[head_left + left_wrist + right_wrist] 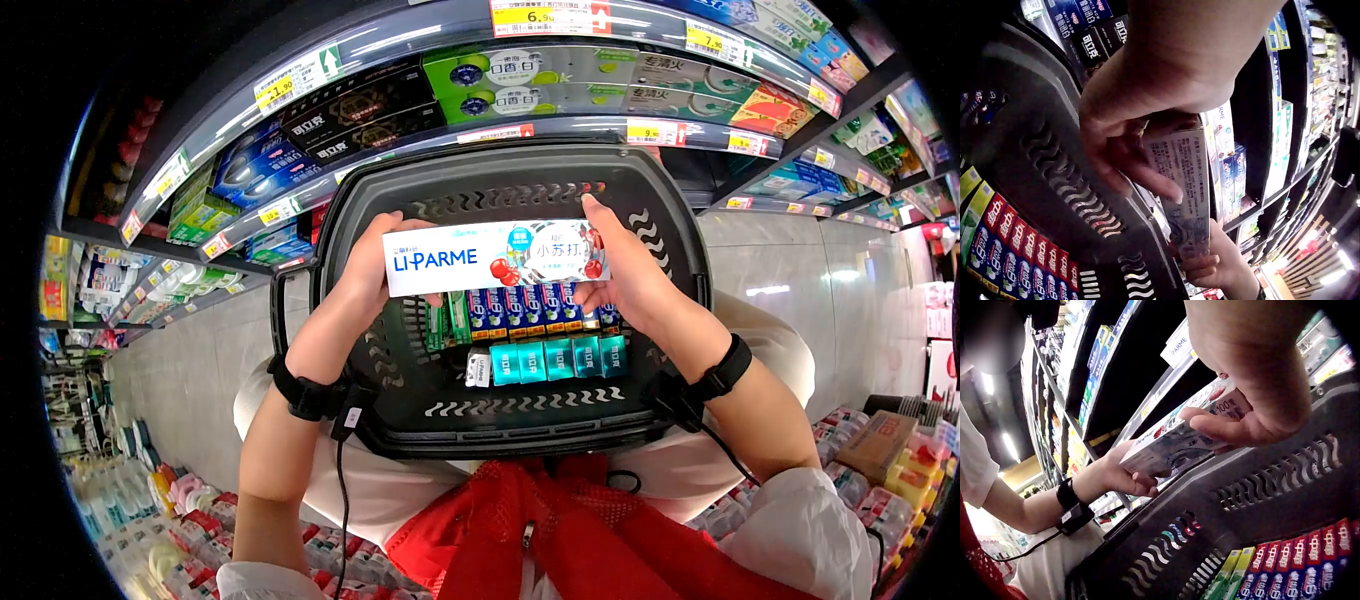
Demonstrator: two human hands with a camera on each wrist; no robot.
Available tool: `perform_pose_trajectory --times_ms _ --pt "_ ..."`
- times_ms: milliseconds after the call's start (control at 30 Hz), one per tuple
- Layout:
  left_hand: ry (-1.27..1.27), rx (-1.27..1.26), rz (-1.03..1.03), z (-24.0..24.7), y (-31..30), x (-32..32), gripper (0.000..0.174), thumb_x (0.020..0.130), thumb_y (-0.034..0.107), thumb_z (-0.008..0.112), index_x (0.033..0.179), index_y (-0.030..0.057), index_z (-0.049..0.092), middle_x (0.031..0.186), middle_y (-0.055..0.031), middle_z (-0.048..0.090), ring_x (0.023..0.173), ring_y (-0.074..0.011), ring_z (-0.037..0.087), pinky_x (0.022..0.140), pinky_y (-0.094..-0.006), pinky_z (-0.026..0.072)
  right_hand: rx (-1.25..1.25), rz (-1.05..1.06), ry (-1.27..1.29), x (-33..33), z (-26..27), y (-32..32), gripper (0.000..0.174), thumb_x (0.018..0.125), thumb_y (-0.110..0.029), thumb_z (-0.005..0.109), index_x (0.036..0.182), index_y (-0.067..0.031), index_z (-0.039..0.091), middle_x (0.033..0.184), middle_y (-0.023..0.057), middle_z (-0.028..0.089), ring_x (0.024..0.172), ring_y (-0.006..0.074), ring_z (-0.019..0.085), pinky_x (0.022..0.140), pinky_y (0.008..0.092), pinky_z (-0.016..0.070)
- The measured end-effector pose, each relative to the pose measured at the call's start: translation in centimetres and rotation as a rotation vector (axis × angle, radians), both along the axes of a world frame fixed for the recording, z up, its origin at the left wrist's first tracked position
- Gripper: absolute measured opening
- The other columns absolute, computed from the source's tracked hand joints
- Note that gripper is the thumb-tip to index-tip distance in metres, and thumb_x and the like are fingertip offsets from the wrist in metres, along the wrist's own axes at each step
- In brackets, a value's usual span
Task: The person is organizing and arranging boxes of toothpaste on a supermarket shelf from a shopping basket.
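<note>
A long white toothpaste box (pixel 440 262) printed LI-PARME, with cherries at one end, is held level over a black shopping basket (pixel 520 440). My left hand (pixel 370 265) grips its left end, and my right hand (pixel 640 265) grips the right end. Small print covers the side of the box (pixel 1182 169) seen in the left wrist view, with fingers (pixel 1160 184) lying along it. In the right wrist view, the right thumb and fingers (pixel 1216 428) pinch the end marked 100. Below, the basket holds a row of blue-and-red boxes (pixel 530 318) and several teal boxes (pixel 560 362).
Green boxes (pixel 458 320) and a small white box (pixel 479 368) also stand in the basket. A shelf with stacked toothpaste boxes (pixel 530 68) and price tags curves just beyond the basket. The basket sits between the person's knees (pixel 770 370); packed goods (pixel 190 500) lie behind.
</note>
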State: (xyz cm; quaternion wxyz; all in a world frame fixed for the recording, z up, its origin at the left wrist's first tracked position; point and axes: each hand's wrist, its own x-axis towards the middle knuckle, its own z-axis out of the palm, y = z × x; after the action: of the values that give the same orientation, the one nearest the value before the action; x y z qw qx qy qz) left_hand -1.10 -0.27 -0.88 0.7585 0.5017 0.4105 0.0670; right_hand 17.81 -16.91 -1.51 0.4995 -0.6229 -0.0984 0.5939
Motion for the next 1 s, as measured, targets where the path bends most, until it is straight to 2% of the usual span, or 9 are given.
perform_pose_trajectory --times_ms 133,267,367,467,567,633,667,733,1000 --pt "-0.007 0.045 -0.096 0.1 0.1 -0.4 0.055 0.088 0.039 0.022 0.106 -0.0047 0.050 0.077 -0.0164 0.061 0.060 -0.0234 0.060 0.044 -0.0316 0.0488 -0.039 0.032 0.050 -0.1 -0.1 0.2 0.062 0.081 -0.062 0.037 0.095 -0.0042 0.053 0.078 0.0082 0.057 0.049 0.0170 0.053 0.044 0.0268 0.0444" --pt "0.027 0.064 -0.082 0.3 0.2 -0.5 0.055 0.088 0.038 0.021 0.105 -0.0051 0.050 0.074 -0.0157 0.061 0.058 -0.0229 0.059 0.045 -0.0321 0.0489 -0.068 0.041 0.092 0.1 -1.4 0.3 0.060 0.082 -0.061 0.036 0.096 -0.0050 0.053 0.079 0.0087 0.057 0.048 0.0170 0.052 0.044 0.0270 0.0444" --pt "0.009 0.014 -0.049 0.2 0.3 -0.5 0.051 0.089 0.037 0.025 0.110 -0.0045 0.047 0.072 -0.0178 0.061 0.050 -0.0267 0.057 0.042 -0.0335 0.0462 -0.082 0.014 0.083 0.0 -1.5 0.4 0.060 0.082 -0.061 0.036 0.097 -0.0046 0.053 0.078 0.0092 0.057 0.049 0.0173 0.053 0.044 0.0275 0.0446" --pt "0.079 0.088 -0.035 0.5 -0.1 -0.2 0.055 0.088 0.038 0.021 0.106 -0.0047 0.049 0.079 -0.0150 0.061 0.061 -0.0224 0.060 0.046 -0.0322 0.0485 -0.022 0.024 0.074 -0.1 -0.9 0.5 0.060 0.082 -0.059 0.037 0.098 -0.0037 0.052 0.076 0.0095 0.057 0.049 0.0174 0.054 0.043 0.0273 0.0449" --pt "0.003 0.029 0.034 0.4 -0.2 -0.1 0.051 0.089 0.036 0.028 0.112 -0.0057 0.046 0.083 -0.0166 0.062 0.064 -0.0237 0.061 0.050 -0.0338 0.0488 0.054 -0.034 0.002 -0.3 -0.8 0.7 0.057 0.083 -0.056 0.039 0.099 -0.0024 0.051 0.075 0.0096 0.058 0.047 0.0175 0.054 0.042 0.0267 0.0451" --pt "0.043 0.050 0.105 0.3 -0.3 -0.2 0.048 0.089 0.035 0.031 0.113 -0.0035 0.047 0.089 -0.0144 0.062 0.076 -0.0216 0.061 0.062 -0.0343 0.0495 0.115 -0.103 -0.105 -0.6 -0.4 0.8 0.054 0.085 -0.052 0.039 0.100 -0.0013 0.050 0.074 0.0094 0.058 0.046 0.0170 0.055 0.040 0.0258 0.0449" --pt "0.043 0.050 0.104 0.3 -0.4 -0.1 0.048 0.089 0.035 0.031 0.113 -0.0035 0.047 0.089 -0.0144 0.062 0.076 -0.0216 0.061 0.062 -0.0343 0.0495 0.115 -0.104 -0.105 -0.5 -0.5 0.8 0.054 0.085 -0.052 0.039 0.100 -0.0013 0.050 0.074 0.0094 0.058 0.046 0.0170 0.055 0.040 0.0258 0.0449" --pt "0.105 0.105 0.203 0.2 -0.6 0.1 0.045 0.090 0.034 0.033 0.113 -0.0016 0.047 0.092 -0.0126 0.061 0.084 -0.0202 0.060 0.072 -0.0338 0.0472 0.154 -0.088 -0.119 -0.3 -0.7 0.8 0.053 0.086 -0.051 0.039 0.100 -0.0007 0.050 0.073 0.0094 0.058 0.046 0.0163 0.055 0.040 0.0251 0.0445" --pt "0.023 0.128 0.200 -0.1 -0.2 -0.3 0.042 0.089 0.036 0.035 0.110 0.0021 0.050 0.097 -0.0089 0.060 0.090 -0.0178 0.057 0.079 -0.0312 0.0419 0.291 -0.199 -0.197 -1.4 0.1 0.7 0.044 0.088 -0.043 0.042 0.098 -0.0006 0.047 0.070 0.0078 0.056 0.047 0.0146 0.055 0.040 0.0233 0.0434"
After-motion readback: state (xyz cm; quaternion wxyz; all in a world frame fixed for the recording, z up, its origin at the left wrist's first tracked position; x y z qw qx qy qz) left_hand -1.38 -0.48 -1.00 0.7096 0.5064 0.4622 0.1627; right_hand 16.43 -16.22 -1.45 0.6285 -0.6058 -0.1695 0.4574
